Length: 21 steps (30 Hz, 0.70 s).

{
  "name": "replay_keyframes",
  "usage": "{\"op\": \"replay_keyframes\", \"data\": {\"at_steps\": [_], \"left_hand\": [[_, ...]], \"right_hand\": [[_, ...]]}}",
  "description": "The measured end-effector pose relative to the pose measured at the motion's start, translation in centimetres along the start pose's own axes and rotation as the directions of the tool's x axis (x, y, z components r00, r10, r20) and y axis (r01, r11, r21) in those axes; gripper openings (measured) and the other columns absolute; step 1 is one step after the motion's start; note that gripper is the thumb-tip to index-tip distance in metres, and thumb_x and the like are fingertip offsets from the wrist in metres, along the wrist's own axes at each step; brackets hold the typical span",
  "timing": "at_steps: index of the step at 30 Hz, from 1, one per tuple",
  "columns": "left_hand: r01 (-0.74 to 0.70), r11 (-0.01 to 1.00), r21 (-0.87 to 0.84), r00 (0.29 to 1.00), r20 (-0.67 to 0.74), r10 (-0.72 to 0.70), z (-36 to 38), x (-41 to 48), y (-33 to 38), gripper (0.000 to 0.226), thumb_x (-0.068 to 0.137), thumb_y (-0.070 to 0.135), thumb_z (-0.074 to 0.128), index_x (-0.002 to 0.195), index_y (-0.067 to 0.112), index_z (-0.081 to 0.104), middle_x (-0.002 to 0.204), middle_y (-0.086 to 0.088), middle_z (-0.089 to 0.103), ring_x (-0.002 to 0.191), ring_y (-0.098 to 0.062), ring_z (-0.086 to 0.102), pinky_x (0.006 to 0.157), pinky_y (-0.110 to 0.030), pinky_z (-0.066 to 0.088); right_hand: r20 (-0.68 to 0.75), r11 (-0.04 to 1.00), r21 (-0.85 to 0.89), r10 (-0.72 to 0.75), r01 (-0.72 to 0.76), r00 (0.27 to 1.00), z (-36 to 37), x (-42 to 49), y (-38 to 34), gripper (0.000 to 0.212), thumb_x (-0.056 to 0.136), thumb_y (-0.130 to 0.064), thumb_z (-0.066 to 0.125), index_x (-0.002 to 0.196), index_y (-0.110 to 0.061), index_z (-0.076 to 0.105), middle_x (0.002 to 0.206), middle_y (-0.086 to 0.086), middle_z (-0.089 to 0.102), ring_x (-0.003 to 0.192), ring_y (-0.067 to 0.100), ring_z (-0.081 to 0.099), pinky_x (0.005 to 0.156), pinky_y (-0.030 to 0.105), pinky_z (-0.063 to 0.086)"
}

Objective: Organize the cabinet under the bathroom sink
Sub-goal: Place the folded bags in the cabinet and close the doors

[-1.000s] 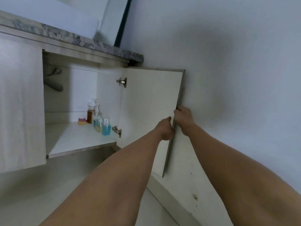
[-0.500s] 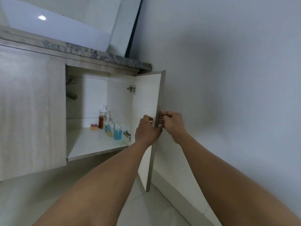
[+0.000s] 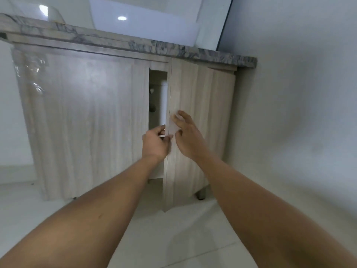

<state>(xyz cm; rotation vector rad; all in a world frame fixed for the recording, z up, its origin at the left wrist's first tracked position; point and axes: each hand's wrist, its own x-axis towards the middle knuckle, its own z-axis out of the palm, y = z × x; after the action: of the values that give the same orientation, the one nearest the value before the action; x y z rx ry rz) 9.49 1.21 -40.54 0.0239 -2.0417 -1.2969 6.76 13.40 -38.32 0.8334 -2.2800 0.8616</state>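
The pale wood-grain cabinet (image 3: 119,55) stands under a grey-veined stone countertop (image 3: 135,45) that carries a white rectangular basin (image 3: 146,26). Its left-hand door (image 3: 87,117) lies flush and closed; its right-hand door (image 3: 204,105) is ajar, leaving a narrow dark gap (image 3: 157,84) between the two. Through that gap only a sliver of pale inner wall and what may be pipework show, so whether the contents are in order cannot be told.

The left hand (image 3: 155,145) has its fingers curled round the free edge of the right-hand door, gripping it. The right hand (image 3: 188,136) lies on the door's outer face with fingers straight and spread, holding nothing.

Judging by this, the sorting looks finished and the task is at its last step; what is left is to seat the door flush and let go.

The curled left fingers sit in the closing gap, between the door's edge and the left-hand door, so they would need to slip out before the edges meet; that is the likeliest pinch. The flat right hand is well placed to finish the push alone. To the right, the plain grey-white wall (image 3: 289,93) is close beside the cabinet's hinge side; the near white tiled floor (image 3: 173,238) gives both forearms open room to draw back.
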Motion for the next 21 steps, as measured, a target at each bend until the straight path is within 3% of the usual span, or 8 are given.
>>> {"op": "replay_keyframes", "data": {"at_steps": [3,6,8,10,13,15,18,21], "left_hand": [[-0.054,0.998,0.022,0.998,-0.016,0.054,-0.9,3.3,-3.4,0.054,0.091,0.011,0.072,0.142,0.012,0.054,0.109,0.002,0.068,0.095,-0.014,0.067,0.098,-0.028,0.054],[-0.232,0.957,0.172,0.965,-0.079,0.248,-1.4,5.3,-5.2,0.061,0.091,0.011,0.072,0.144,0.023,0.044,0.138,0.002,0.049,0.11,-0.015,0.061,0.094,-0.03,0.054],[-0.321,0.846,0.426,0.924,-0.056,0.379,-1.4,6.9,-6.5,0.055,0.093,0.017,0.07,0.142,0.025,0.047,0.148,0.004,0.04,0.124,-0.018,0.053,0.093,-0.036,0.052],[-0.329,0.673,0.663,0.895,-0.009,0.446,-1.7,8.5,-7.5,0.055,0.091,0.021,0.071,0.142,0.025,0.05,0.151,0.002,0.042,0.131,-0.023,0.048,0.095,-0.044,0.046],[-0.325,0.44,0.837,0.886,0.108,0.451,-2.2,10.1,-8.4,0.064,0.088,0.027,0.072,0.146,0.02,0.046,0.151,0.0,0.045,0.135,-0.027,0.042,0.095,-0.049,0.037],[-0.331,0.339,0.881,0.893,0.175,0.415,-2.4,10.8,-9.1,0.064,0.094,0.036,0.061,0.151,0.019,0.037,0.157,0.001,0.036,0.141,-0.028,0.032,0.097,-0.053,0.032],[-0.312,0.256,0.915,0.904,0.204,0.375,-2.6,11.5,-9.7,0.062,0.098,0.046,0.045,0.153,0.018,0.033,0.161,0.001,0.028,0.144,-0.029,0.026,0.098,-0.056,0.031],[-0.308,0.227,0.924,0.906,0.212,0.367,-2.2,11.8,-10.7,0.062,0.099,0.049,0.041,0.152,0.016,0.035,0.163,-0.001,0.021,0.147,-0.032,0.02,0.1,-0.06,0.031]], "right_hand": [[-0.022,0.991,-0.084,-0.109,0.107,0.994,4.6,3.1,2.4,0.064,0.1,-0.008,0.044,0.155,-0.032,0.022,0.164,-0.014,0.006,0.151,0.008,0.008,0.109,0.026,0.037],[0.008,0.985,-0.106,-0.138,0.138,0.99,6.6,4.1,3.2,0.071,0.099,-0.009,0.043,0.157,-0.033,0.01,0.163,-0.018,-0.009,0.152,0.011,-0.006,0.106,0.023,0.028],[0.049,0.982,-0.116,-0.143,0.147,0.989,7.8,5.1,3.5,0.074,0.098,-0.011,0.044,0.158,-0.031,0.006,0.163,-0.016,-0.014,0.152,0.015,-0.011,0.111,0.025,0.024],[0.094,0.987,-0.088,-0.124,0.132,0.988,8.5,6.5,3.6,0.074,0.096,-0.014,0.047,0.158,-0.028,0.008,0.163,-0.014,-0.015,0.151,0.018,-0.012,0.117,0.032,0.026],[0.149,0.986,-0.102,-0.115,0.131,0.982,9.4,8.4,4.1,0.073,0.096,-0.017,0.047,0.158,-0.025,0.009,0.164,-0.011,-0.015,0.151,0.02,-0.013,0.119,0.039,0.028],[0.167,0.98,-0.135,-0.12,0.143,0.979,10.1,9.1,4.5,0.074,0.096,-0.017,0.048,0.158,-0.025,0.008,0.163,-0.01,-0.017,0.151,0.021,-0.014,0.12,0.041,0.026],[0.162,0.977,-0.164,-0.113,0.139,0.98,11.1,9.9,5.0,0.075,0.096,-0.019,0.048,0.158,-0.025,0.006,0.163,-0.01,-0.02,0.15,0.02,-0.018,0.121,0.043,0.022],[0.148,0.98,-0.155,-0.1,0.123,0.984,12.0,10.5,5.1,0.074,0.098,-0.025,0.048,0.158,-0.024,0.005,0.162,-0.01,-0.02,0.15,0.02,-0.02,0.122,0.043,0.02]]}}
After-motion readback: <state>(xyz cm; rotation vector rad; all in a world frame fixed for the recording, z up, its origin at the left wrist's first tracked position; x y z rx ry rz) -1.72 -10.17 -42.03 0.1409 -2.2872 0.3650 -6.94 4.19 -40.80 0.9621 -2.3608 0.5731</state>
